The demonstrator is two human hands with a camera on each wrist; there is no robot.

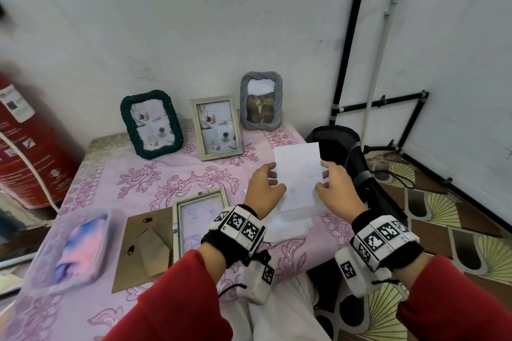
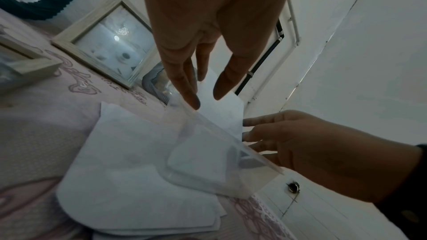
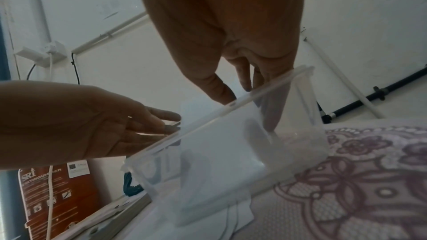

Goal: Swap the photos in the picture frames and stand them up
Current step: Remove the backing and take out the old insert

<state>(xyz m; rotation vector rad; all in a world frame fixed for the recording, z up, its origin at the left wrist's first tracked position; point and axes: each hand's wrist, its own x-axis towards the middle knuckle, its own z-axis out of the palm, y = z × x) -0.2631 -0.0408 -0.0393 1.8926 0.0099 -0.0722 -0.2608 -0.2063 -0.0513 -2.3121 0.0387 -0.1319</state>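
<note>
Red sleeves [image 1: 177,293] and marker-patterned wristbands [image 1: 238,225] fill the near edge of the head view, reaching over a table under a pink floral cloth [image 1: 155,177]. At far left lies a clear-framed picture [image 1: 74,249] with a pink and blue photo, flat on the cloth. Just right of it rests a brown cardboard backing board [image 1: 144,249] with its stand folded, touching an empty pale wooden frame [image 1: 201,219] lying flat. Behind these, three frames stand against the wall: a dark green braided frame [image 1: 151,124], a pale wooden frame [image 1: 216,127] and a grey ribbed frame [image 1: 261,100] showing a cat.

Further right, the left hand [image 1: 263,188] pinches the left edge of a white photo sheet [image 1: 299,174], blank side up, thumb in front and fingers behind. A transparent rectangular panel [image 2: 221,154] lies against the sheet, held with it. The right hand [image 1: 339,191] grips the opposite edge, fingers curled around it. Both are raised above loose white papers [image 1: 288,227] on the cloth.
</note>
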